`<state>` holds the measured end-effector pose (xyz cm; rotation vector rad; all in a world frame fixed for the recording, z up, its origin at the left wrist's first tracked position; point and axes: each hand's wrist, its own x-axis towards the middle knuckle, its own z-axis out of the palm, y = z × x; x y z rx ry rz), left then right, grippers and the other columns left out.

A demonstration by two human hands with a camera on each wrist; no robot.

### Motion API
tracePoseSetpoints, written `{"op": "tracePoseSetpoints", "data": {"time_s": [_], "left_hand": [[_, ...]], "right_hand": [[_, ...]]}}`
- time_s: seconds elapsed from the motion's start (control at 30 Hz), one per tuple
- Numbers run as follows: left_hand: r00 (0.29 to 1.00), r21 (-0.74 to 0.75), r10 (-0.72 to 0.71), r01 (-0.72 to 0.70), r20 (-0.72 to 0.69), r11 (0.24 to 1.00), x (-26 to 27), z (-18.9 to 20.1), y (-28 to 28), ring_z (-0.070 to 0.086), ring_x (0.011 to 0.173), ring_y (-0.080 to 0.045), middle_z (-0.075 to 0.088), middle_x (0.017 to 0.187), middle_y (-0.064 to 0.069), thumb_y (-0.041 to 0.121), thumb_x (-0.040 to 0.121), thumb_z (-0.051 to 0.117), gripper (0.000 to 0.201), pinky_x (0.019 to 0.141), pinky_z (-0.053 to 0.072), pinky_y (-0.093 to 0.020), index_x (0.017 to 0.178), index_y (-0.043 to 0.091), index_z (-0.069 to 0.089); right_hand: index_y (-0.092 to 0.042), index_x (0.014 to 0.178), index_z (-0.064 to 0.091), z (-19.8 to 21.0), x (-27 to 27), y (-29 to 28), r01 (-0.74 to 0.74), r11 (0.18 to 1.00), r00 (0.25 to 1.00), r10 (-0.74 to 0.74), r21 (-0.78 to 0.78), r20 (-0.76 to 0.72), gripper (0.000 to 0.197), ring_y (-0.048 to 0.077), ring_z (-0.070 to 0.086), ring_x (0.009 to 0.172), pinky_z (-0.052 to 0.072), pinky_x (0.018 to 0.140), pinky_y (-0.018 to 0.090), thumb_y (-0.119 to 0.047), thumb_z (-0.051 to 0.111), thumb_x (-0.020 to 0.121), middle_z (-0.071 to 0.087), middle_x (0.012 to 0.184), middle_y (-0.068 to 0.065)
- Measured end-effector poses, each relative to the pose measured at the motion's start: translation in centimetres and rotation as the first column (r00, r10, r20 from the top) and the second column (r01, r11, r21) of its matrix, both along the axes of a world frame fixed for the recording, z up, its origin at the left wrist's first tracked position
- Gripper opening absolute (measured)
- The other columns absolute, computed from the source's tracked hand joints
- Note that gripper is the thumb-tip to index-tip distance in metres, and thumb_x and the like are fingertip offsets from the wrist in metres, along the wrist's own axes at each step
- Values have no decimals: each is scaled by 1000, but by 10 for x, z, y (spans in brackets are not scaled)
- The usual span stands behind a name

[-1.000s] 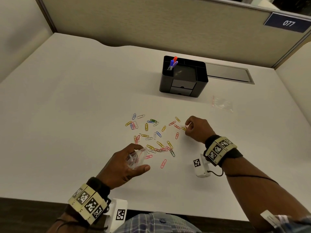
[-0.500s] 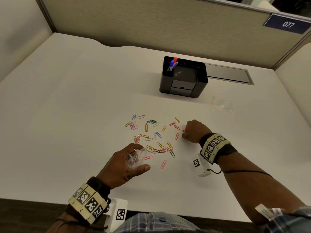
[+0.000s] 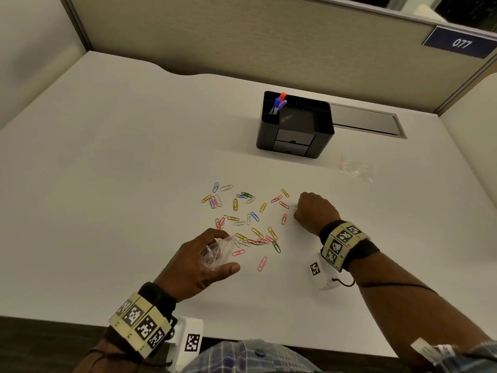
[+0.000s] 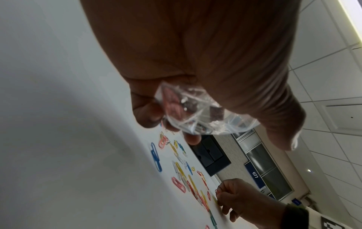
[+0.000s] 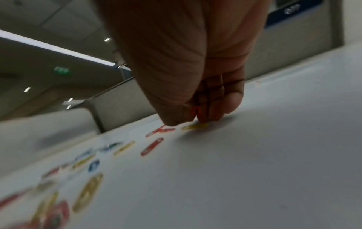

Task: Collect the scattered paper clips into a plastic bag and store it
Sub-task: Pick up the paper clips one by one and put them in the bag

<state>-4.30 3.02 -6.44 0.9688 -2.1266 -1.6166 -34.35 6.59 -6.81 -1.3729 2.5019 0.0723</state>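
Several coloured paper clips (image 3: pixel 250 219) lie scattered mid-desk. My left hand (image 3: pixel 227 251) hovers at the near left of the scatter and grips a clear plastic bag (image 3: pixel 215 253) with a red zip strip. The left wrist view shows some clips inside the bag (image 4: pixel 195 113). My right hand (image 3: pixel 297 211) sits at the right edge of the scatter with curled fingers pointing down at the desk. It pinches a red paper clip (image 5: pixel 195 110) between thumb and finger, also seen from the left wrist as a red loop (image 4: pixel 216 191). A yellow clip (image 5: pixel 195 126) lies just under those fingertips.
A black desk organizer (image 3: pixel 294 127) with pens stands behind the clips. A second clear zip bag (image 3: pixel 356 170) lies flat at the right, in front of a grey cable slot (image 3: pixel 368 121). Cubicle walls close the back and both sides.
My right hand has turned its fingers down onto the desk and drawn slightly toward me. The left hand with the bag has stayed in place.
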Motion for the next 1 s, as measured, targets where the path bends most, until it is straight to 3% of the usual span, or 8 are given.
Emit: {"op": "tracePoseSetpoints", "data": {"time_s": [0.13,0.27,0.5,0.6,0.77,1.0], "left_hand": [[1000,10,0,0,-13,1000,2,0,0,56,98,12,53,107,32,84,50,60,68,68,50,-6,104,46,47],[1000,25,-3,3,-18,1000,3,0,0,54,99,16,53,108,32,83,50,61,68,68,50,-6,105,45,47],[1000,16,-10,10,-5,1000,1,-6,0,59,104,-5,56,113,24,82,51,61,66,76,54,-13,105,47,47],[1000,15,-5,5,-3,1000,1,-9,-1,62,101,-9,60,114,15,80,53,64,65,78,57,-20,106,48,47],[1000,19,-6,6,-4,1000,2,-9,0,62,100,-8,59,113,14,81,52,63,63,77,57,-21,105,53,45],[1000,-4,8,-8,-12,1000,3,-7,0,62,98,-9,61,112,14,79,53,63,63,74,56,-17,106,49,46]], "right_hand": [[-10,101,58,3,-10,3,100,991,978,-81,-90,194,13,21,54,86,42,74,28,-18,52,93,63,100,9],[-10,104,63,3,-15,8,118,980,964,-74,-163,254,15,17,49,89,37,77,25,-15,55,93,63,105,7],[-10,100,65,-3,-10,15,59,989,980,-31,-138,197,15,20,55,89,43,78,27,-21,58,92,66,103,8],[-9,96,62,-2,-10,13,31,998,986,-22,-47,168,15,24,58,94,46,81,31,-22,56,92,65,103,10],[-13,89,49,3,-11,7,-9,989,987,-15,150,158,13,21,49,85,37,73,29,-25,52,91,54,93,5],[-12,98,52,3,2,11,-37,992,995,26,121,96,11,20,50,82,40,72,29,-22,49,93,54,92,6]]}}
